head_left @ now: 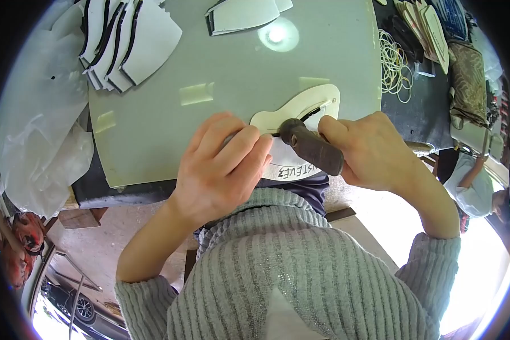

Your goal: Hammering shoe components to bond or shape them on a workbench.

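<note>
In the head view, both hands work close together over the near edge of a grey-green sheet [164, 141] that covers the table. The right hand [371, 150] is clenched with its thumb toward the left; it grasps a hammer [317, 150], whose dark, rounded head juts out from the fist while the handle is hidden. The hammer head lies over a cream curved panel [275, 118] at the near edge of the sheet, between the two hands. A narrow black strip [310, 115] runs along the panel and disappears behind the hammer. Nearer the body, a white rounded piece [283, 171] with dark lettering adjoins the panel and overhangs the table edge.

The left hand [218, 167] is at the panel's left end, its fingers bent. Something grey shows between them, but I cannot tell what it is or whether the hand grips it.

At the upper left lies a fanned stack of white panels [153, 48] with black edges, and farther along the far side a smaller white pile [243, 16]. To the right are a tangle of pale cord [395, 68], upright cream pieces [433, 34] and a patterned brown bundle [469, 82]. Crumpled clear plastic [39, 107] covers the left side.
</note>
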Available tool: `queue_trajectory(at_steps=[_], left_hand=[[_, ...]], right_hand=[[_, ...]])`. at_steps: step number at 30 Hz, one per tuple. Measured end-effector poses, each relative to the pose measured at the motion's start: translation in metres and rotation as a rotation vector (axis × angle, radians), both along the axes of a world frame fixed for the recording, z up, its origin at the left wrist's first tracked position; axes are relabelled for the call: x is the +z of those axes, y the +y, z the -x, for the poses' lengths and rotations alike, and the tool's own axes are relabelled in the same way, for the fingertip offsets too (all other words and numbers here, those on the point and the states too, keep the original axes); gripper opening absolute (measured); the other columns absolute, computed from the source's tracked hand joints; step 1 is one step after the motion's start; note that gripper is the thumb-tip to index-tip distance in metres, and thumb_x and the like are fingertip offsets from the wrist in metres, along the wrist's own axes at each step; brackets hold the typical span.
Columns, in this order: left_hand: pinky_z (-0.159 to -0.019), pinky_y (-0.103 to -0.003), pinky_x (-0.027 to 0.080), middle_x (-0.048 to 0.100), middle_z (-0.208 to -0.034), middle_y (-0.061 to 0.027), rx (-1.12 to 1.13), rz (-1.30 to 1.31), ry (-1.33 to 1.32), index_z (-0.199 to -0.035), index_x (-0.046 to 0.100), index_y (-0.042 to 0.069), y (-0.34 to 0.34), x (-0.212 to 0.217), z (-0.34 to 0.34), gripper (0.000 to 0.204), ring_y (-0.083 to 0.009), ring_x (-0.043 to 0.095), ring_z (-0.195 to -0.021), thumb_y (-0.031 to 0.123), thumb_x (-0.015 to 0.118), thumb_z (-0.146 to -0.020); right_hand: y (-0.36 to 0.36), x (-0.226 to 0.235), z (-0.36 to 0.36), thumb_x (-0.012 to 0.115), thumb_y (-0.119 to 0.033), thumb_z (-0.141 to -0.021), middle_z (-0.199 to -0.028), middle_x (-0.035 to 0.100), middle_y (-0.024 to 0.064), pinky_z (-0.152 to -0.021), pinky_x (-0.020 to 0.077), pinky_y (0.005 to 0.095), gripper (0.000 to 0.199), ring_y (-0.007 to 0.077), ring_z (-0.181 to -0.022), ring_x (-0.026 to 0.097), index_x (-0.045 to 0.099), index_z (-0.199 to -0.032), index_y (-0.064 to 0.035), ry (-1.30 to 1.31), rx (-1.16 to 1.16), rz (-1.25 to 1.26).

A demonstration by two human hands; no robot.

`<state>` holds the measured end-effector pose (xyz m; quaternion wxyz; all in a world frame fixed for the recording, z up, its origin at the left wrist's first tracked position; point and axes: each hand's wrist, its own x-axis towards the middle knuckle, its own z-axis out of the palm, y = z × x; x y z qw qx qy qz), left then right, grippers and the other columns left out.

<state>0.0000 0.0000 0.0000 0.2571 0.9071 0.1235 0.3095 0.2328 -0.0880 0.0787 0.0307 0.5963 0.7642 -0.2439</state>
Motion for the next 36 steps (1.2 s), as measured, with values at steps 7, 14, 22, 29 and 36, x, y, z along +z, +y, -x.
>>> queue_trajectory(at_steps=[7,14,22,29,36], left_hand=[[-0.081,-0.045,0.052,0.060,-0.100,-0.0084,0.008,0.016,0.013,-0.098,0.069,0.000,0.001,0.002,-0.003,0.030,-0.0298,0.059,-0.092,0.003,0.077,-0.069],[-0.084,-0.043,0.052,0.061,-0.095,-0.0072,0.035,0.003,-0.044,-0.099,0.065,0.001,0.003,-0.001,-0.003,0.032,-0.0279,0.060,-0.091,0.005,0.076,-0.069],[-0.084,-0.048,0.054,0.063,-0.094,-0.0121,0.049,0.055,-0.115,-0.108,0.052,0.001,-0.001,-0.006,0.002,0.041,-0.0332,0.063,-0.087,0.004,0.078,-0.076],[-0.086,-0.048,0.055,0.065,-0.096,-0.0129,0.041,0.104,-0.091,-0.107,0.055,0.000,0.000,-0.002,0.002,0.037,-0.0355,0.065,-0.088,0.000,0.076,-0.077],[-0.071,-0.033,0.055,0.066,-0.092,-0.0145,0.137,0.362,-0.037,-0.098,0.061,-0.001,0.004,0.011,0.008,0.019,-0.0276,0.067,-0.082,-0.005,0.070,-0.082]], right_hand=[[-0.004,0.001,0.008,0.069,-0.027,-0.088,-0.054,0.057,0.0078,-0.043,0.0412,0.0406,0.028,0.0291,-0.046,0.058,0.050,-0.086,-0.0055,0.016,-0.043,0.001],[-0.012,-0.004,0.034,0.066,-0.027,-0.091,-0.058,0.058,0.0101,-0.043,0.0456,0.0408,0.030,0.0299,-0.048,0.060,0.048,-0.086,-0.0036,0.017,-0.216,-0.039],[-0.012,0.001,0.038,0.066,-0.026,-0.092,-0.060,0.059,0.0100,-0.041,0.0450,0.0391,0.029,0.0291,-0.047,0.060,0.050,-0.084,-0.0028,0.184,-0.314,-0.290],[-0.008,0.002,0.040,0.064,-0.022,-0.093,-0.060,0.059,0.0138,-0.046,0.0480,0.0416,0.023,0.0338,-0.052,0.062,0.053,-0.086,-0.0030,0.086,-0.303,-0.132],[-0.010,0.012,0.026,0.056,-0.013,-0.100,-0.075,0.059,0.0065,-0.053,0.0394,0.0278,0.024,0.0170,-0.059,0.049,0.063,-0.118,0.0021,0.596,-0.661,-0.238]])
